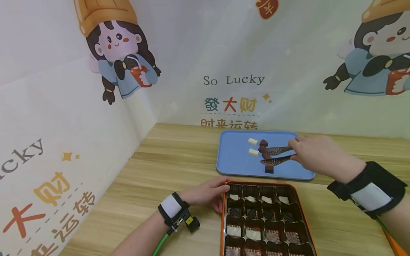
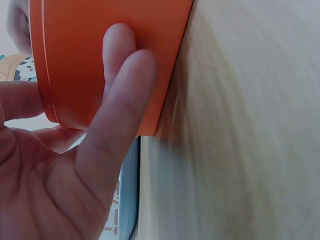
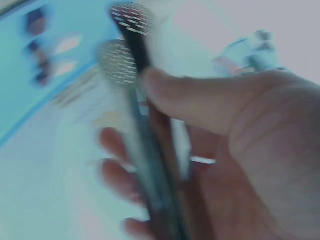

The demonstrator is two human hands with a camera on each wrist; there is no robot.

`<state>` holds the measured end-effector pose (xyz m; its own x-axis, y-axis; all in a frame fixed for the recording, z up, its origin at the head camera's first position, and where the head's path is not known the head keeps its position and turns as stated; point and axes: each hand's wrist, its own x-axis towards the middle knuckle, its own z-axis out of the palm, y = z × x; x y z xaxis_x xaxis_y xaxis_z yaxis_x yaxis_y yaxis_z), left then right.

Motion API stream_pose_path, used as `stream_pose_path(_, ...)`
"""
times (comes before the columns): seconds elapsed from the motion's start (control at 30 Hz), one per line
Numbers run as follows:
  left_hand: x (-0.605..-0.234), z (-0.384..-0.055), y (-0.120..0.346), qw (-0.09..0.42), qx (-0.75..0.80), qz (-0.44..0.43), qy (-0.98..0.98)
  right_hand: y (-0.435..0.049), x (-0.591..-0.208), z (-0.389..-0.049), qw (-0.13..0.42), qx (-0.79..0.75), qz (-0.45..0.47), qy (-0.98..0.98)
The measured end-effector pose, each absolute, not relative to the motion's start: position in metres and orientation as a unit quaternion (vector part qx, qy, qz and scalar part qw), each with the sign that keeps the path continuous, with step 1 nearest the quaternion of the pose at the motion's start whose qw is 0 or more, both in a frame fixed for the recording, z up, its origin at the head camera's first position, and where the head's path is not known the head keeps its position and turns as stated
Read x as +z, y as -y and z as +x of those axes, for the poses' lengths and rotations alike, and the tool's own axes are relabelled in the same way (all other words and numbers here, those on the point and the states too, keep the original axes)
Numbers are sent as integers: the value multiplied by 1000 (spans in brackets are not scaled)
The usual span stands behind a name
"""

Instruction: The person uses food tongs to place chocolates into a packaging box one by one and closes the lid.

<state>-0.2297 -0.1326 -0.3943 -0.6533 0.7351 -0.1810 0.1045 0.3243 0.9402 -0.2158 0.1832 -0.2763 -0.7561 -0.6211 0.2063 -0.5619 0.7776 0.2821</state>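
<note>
My right hand (image 1: 323, 156) grips a pair of metal tongs (image 1: 278, 160) with perforated tips. The tips are apart over several dark brown chocolate pieces (image 1: 269, 169) on a blue tray (image 1: 234, 156). Two white blocks (image 1: 253, 152) lie just left of them. In the blurred right wrist view, thumb and fingers wrap the tongs' handles (image 3: 155, 150). My left hand (image 1: 205, 192) holds the far left corner of an orange box (image 2: 75, 65), thumb at the rim and fingers against its wall. A brown divided insert (image 1: 254, 215) in the box holds white and dark pieces.
The blue tray stands behind the box on a wood-grain table (image 1: 166, 163). Printed cloth walls (image 1: 179, 64) rise at the back and left. An orange edge (image 1: 392, 245) shows at the lower right. Both wrists wear straps, with a green cable (image 1: 161, 243) at the left one.
</note>
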Motion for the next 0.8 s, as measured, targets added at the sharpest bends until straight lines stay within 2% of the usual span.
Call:
stream_pose_path(0.1,-394,-230,134,308,511,273,-755,-184,-283,-238,162,-106,314,930)
stream_pose_path(0.37,-394,-228,133,320,520,270,-745,-168,-303,-282,94,-95,271,953)
stream_pose_path(0.6,-394,-227,132,317,523,267,-744,-159,-317,-294,80,-109,271,953)
stream_pose_path(0.8,-394,-227,133,314,520,272,-747,-154,-321,-292,92,-110,280,949)
